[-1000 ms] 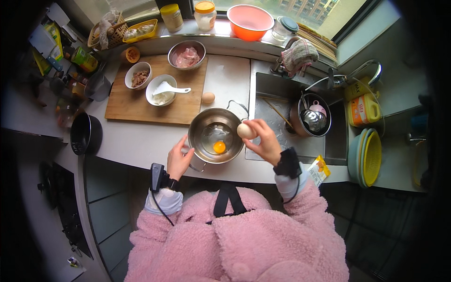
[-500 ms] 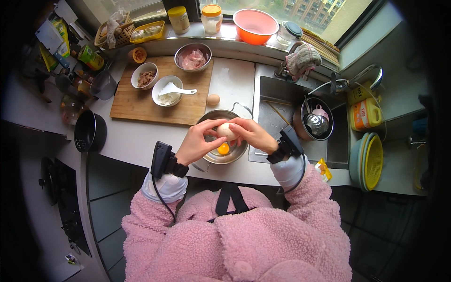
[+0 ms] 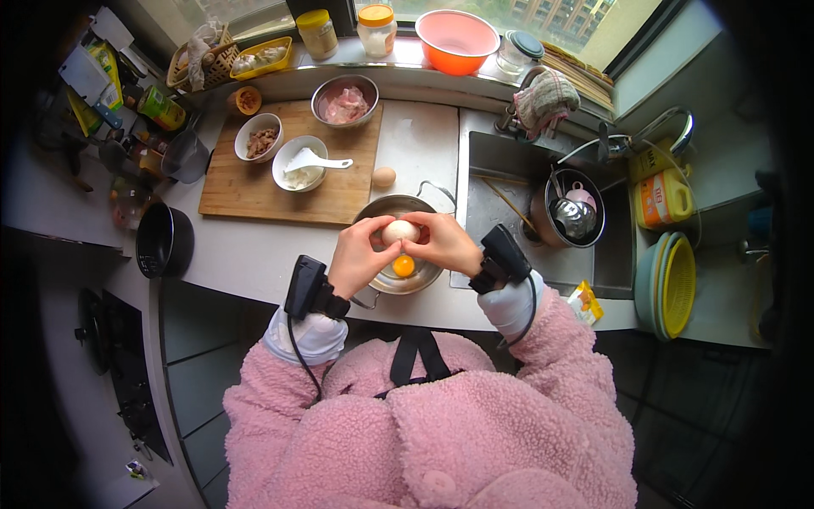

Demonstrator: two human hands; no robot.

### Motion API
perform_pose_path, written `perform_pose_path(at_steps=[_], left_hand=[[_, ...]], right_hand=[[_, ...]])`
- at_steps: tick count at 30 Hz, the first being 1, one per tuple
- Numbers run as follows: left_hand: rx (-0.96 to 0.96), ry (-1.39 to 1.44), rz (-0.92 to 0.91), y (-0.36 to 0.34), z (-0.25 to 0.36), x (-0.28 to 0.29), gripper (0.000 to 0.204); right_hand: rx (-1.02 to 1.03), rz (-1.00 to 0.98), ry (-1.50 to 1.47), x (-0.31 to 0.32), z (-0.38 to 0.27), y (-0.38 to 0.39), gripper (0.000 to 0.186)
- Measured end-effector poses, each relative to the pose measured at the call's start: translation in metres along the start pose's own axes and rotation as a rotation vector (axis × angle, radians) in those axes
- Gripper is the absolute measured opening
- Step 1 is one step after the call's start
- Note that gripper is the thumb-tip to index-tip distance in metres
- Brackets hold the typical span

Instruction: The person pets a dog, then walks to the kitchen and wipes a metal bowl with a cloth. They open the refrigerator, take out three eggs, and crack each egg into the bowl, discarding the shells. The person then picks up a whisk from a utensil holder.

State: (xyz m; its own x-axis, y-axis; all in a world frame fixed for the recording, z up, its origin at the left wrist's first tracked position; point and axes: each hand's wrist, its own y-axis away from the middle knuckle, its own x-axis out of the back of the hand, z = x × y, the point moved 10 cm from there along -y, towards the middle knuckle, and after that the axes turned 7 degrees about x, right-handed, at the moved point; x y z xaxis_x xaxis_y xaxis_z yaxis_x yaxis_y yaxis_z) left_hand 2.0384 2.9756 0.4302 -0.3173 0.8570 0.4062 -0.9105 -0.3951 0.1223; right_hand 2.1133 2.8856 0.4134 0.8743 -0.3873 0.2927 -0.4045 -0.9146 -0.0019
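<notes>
My left hand [image 3: 354, 257] and my right hand [image 3: 447, 244] both grip one pale egg [image 3: 400, 231], fingertips on its two ends and thumbs together on its near side. They hold it above a round steel pan [image 3: 394, 205] with looped handles. One yellow yolk [image 3: 404, 266] lies in the pan, just below my thumbs. My fingers cover part of the pan and of the shell, and no crack can be made out. A second, browner egg [image 3: 384, 176] rests on the counter beyond the pan, beside the wooden cutting board [image 3: 229, 191].
The board bears a bowl of meat pieces [image 3: 259, 137], a white bowl with a white spoon [image 3: 315, 161] and a steel bowl of raw meat [image 3: 346, 103]. To the right, the sink [image 3: 500, 204] contains a dark pot [image 3: 551, 229] with a ladle. A black pot [image 3: 164, 240] stands left.
The egg has shifted slightly left and turned in my fingers. My right hand has moved left, and both thumbs now meet on the egg's near side.
</notes>
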Motion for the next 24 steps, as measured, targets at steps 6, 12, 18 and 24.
perform_pose_path(at_steps=[6, 12, 18, 24], left_hand=[[-0.045, -0.082, 0.051, -0.001, 0.004, -0.002, 0.042], [-0.061, -0.143, 0.065, -0.002, -0.001, -0.004, 0.043], [-0.036, 0.101, -0.124, -0.007, -0.017, -0.007, 0.045], [-0.207, -0.193, -0.209, -0.006, -0.006, -0.004, 0.043]], right_hand=[[-0.007, 0.059, 0.067, 0.001, -0.002, -0.003, 0.041], [0.023, 0.021, 0.123, 0.002, 0.003, -0.001, 0.042], [0.088, 0.023, 0.04, 0.01, 0.012, 0.0, 0.046], [0.234, -0.139, 0.314, 0.008, 0.002, -0.004, 0.049]])
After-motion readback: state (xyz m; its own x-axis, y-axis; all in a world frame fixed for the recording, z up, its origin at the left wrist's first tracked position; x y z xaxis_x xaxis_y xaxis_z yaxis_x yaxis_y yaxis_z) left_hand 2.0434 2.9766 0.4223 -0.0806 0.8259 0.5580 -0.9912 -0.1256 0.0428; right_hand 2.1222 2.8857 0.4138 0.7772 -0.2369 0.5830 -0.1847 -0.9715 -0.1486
